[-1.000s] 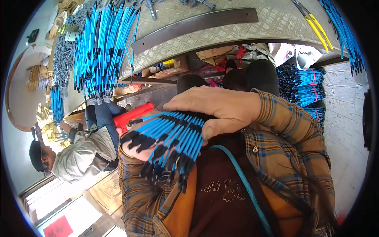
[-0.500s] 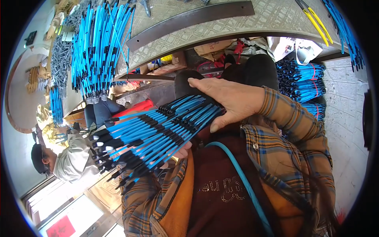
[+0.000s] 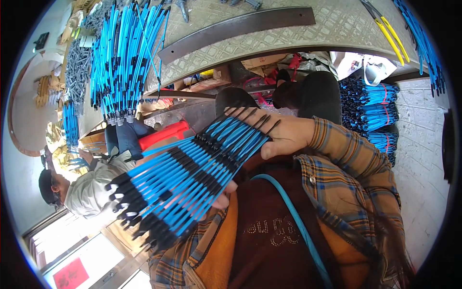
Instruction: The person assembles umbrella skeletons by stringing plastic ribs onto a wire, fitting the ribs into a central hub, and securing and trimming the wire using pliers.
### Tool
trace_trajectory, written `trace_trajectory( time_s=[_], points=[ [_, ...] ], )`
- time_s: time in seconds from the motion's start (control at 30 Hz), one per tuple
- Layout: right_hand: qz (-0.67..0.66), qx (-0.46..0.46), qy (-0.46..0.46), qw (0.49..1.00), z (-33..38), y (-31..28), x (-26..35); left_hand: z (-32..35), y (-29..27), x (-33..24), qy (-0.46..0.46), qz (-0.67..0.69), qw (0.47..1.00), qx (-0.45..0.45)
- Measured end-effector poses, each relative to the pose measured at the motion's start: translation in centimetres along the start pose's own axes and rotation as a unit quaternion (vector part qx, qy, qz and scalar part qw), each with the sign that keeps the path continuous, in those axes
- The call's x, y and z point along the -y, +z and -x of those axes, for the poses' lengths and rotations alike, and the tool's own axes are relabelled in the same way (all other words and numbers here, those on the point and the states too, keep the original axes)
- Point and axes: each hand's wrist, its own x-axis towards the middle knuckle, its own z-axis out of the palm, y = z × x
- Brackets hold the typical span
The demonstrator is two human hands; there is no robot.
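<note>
A fanned bundle of thin blue rods (image 3: 185, 176) with black bands and black tips lies slantwise before my chest. My left hand (image 3: 222, 196) grips it from beneath; only some fingertips show past the near edge, the rest being hidden under the rods. My right hand (image 3: 288, 131) is at the bundle's right end with its back upward. Its fingers stretch out flat, thumb apart, and several slender black tips overlap them. Whether its palm touches the rod ends cannot be seen.
A patterned table (image 3: 332, 29) bears a dark metal strip (image 3: 236, 33), yellow-handled pliers (image 3: 389, 36) and a large stack of blue rods (image 3: 122, 58). Tied blue bundles (image 3: 375, 115) are piled at the right wall. A red object (image 3: 166, 135) lies beyond my bundle. Another person (image 3: 94, 190) sits at the left.
The rods have spread into a flatter, more even fan. My right hand has shifted slightly down, and black tips now overlap its fingers. The other person has moved a little.
</note>
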Motion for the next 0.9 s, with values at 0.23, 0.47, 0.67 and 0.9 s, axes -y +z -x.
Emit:
trace_trajectory(
  time_s=[0.23,0.47,0.67,0.9],
  points=[
    [-0.245,-0.066,0.034,0.967,-1.6,1.4,-0.8,-0.9,-1.4,-1.7,0.075,-0.16,0.984,0.035],
    [-0.507,-0.158,0.119,0.839,-4.7,-0.9,-1.2,-2.6,0.7,-3.7,0.339,-0.477,0.802,0.12],
    [-0.222,-0.334,0.229,0.887,-8.2,-13.9,1.0,-3.9,0.3,-4.8,0.545,-0.614,0.545,0.171],
    [0.432,-0.205,0.38,0.792,-2.2,-28.1,1.1,-5.1,0.5,-6.6,0.571,-0.66,0.466,0.144]
  ],
)
